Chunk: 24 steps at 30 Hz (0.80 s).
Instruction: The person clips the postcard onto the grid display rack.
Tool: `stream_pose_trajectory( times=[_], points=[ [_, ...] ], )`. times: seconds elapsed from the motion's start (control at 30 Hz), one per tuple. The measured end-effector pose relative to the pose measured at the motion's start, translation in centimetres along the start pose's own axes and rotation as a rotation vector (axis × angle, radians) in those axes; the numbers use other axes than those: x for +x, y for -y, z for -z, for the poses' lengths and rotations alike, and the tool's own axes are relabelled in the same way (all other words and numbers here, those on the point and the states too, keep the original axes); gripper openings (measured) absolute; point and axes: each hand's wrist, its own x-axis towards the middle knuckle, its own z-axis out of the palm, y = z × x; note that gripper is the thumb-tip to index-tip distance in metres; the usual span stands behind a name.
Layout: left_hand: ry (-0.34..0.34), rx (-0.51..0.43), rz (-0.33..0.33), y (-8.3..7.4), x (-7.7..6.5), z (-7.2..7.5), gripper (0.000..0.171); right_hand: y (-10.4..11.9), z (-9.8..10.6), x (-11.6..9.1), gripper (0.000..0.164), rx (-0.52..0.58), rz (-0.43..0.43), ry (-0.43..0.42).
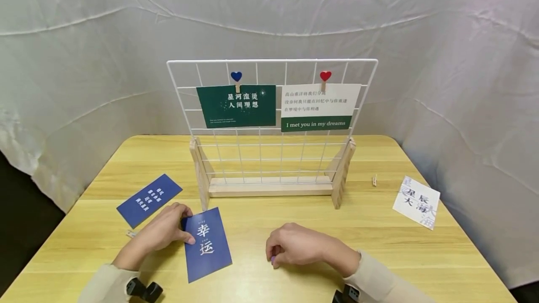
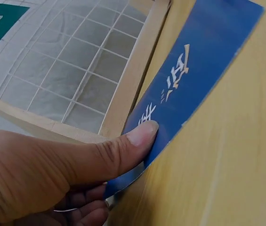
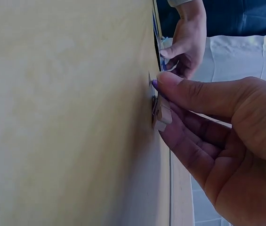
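My left hand [image 1: 162, 230] pinches the upper left edge of a dark blue card [image 1: 216, 247] with white characters, thumb on its face. In the left wrist view the card [image 2: 208, 61] slants away from the thumb. Low over the table, my right hand [image 1: 299, 244] pinches a small wooden clothespin [image 3: 163, 113] with a purple end [image 1: 273, 260]; the fingers mostly hide it in the head view. Behind both hands stands a white wire grid [image 1: 271, 61] on a wooden stand [image 1: 269, 188]. A blue-heart clothespin [image 1: 236, 77] holds a green card [image 1: 219, 106], and a red-heart one [image 1: 325, 76] a white-and-green card [image 1: 316, 99].
Another blue card [image 1: 149, 200] lies left of my left hand, with a small clothespin [image 1: 131, 234] by the wrist. On the right lie a tiny wooden clothespin [image 1: 374, 181] and a white square card [image 1: 417, 202]. A pale curtain [image 1: 269, 13] surrounds the wooden table [image 1: 379, 247].
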Motion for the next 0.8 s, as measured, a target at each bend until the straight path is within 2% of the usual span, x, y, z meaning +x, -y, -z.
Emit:
stream_pose_trajectory(
  times=[0.13, 0.3, 0.57, 0.7, 0.8],
  points=[
    [0.009, -0.068, 0.001, 0.05, 0.0, -0.17, 0.062, 0.09, 0.13, 0.01, 0.012, -0.01, -0.005, -0.008],
    [0.021, -0.17, -0.013, 0.31, 0.16, -0.37, 0.058, -0.06, 0.28, -0.05, 0.015, 0.035, -0.01, -0.009],
    [-0.001, -0.342, -0.041, 0.29, 0.39, -0.66, 0.053, -0.51, 0.59, -0.26, 0.006, 0.102, -0.037, -0.012],
    [-0.017, -0.383, -0.051, 0.04, 0.4, -0.61, 0.052, -0.46, 0.82, -0.28, 0.006, 0.125, -0.063, -0.021],
    [-0.024, -0.377, -0.065, -0.11, 0.4, -0.49, 0.05, -0.42, 0.94, -0.27, 0.008, 0.127, -0.076, -0.034]
  ],
)
